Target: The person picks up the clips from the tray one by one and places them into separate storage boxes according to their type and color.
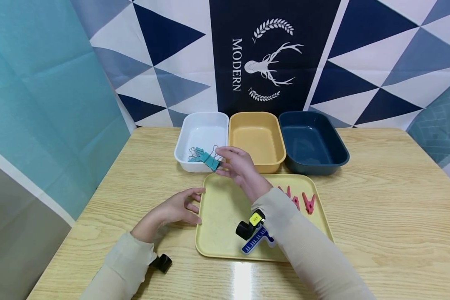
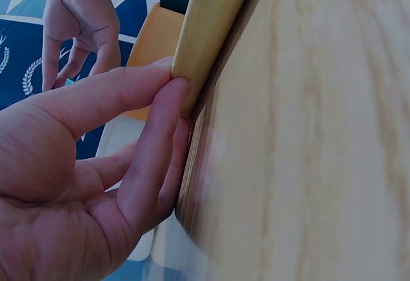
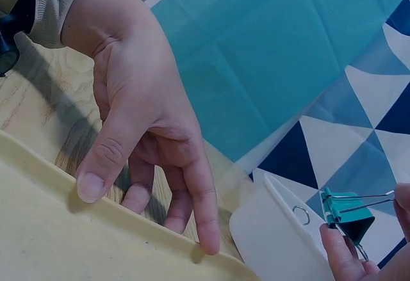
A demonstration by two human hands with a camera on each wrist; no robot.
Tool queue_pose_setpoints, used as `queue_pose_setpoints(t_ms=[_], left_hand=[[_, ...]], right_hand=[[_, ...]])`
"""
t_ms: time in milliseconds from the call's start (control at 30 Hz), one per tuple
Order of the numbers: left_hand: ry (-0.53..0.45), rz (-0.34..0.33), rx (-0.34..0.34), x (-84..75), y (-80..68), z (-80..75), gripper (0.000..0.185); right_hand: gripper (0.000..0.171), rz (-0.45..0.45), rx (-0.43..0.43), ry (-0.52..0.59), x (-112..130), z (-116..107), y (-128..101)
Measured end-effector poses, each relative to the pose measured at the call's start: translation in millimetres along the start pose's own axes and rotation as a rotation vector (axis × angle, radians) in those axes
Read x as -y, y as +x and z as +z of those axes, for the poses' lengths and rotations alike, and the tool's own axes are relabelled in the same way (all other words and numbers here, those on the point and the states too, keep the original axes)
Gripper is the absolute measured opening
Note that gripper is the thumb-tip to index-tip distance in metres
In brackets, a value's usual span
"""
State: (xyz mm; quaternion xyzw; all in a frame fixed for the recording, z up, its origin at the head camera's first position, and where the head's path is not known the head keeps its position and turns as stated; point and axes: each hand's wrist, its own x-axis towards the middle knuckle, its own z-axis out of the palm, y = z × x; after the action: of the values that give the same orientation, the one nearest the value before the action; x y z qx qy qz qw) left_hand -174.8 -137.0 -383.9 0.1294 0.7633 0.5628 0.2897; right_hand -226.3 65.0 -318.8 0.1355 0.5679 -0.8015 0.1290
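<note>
My right hand (image 1: 241,165) pinches a teal binder clip (image 1: 211,161) at the front of the white bin (image 1: 196,167). Wire handles stick out from the clip, as the right wrist view shows at the clip's body (image 3: 351,222). Inside the white bin lie other teal binder clips (image 1: 196,155). At the left edge of the yellow tray (image 1: 219,221), my left hand (image 1: 178,207) rests with loosely bent fingers. Its thumb and fingertips touch the tray rim (image 2: 204,34) in the left wrist view.
Red clothespins (image 1: 309,203) lie at the tray's right side, partly behind my right forearm. Nearer me on the tray is a blue, white-edged piece with stripes (image 1: 253,243), partly covered by the sleeve. A yellow bin (image 1: 271,168) and a dark blue bin (image 1: 316,169) stand beside the white one.
</note>
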Motion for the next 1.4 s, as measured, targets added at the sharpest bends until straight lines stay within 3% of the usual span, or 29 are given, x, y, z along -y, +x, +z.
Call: queue_pose_setpoints(t_ms=[533,1400], left_hand=[[-0.007,0.019,0.017,3.2,0.5,-0.4,0.085],[0.001,0.016,0.007,1.3,-0.5,0.2,0.084]], right_hand=[[0.024,-0.015,-0.126,-0.032,5,9,11],[0.016,-0.063,-0.187,-0.025,8,21,32]])
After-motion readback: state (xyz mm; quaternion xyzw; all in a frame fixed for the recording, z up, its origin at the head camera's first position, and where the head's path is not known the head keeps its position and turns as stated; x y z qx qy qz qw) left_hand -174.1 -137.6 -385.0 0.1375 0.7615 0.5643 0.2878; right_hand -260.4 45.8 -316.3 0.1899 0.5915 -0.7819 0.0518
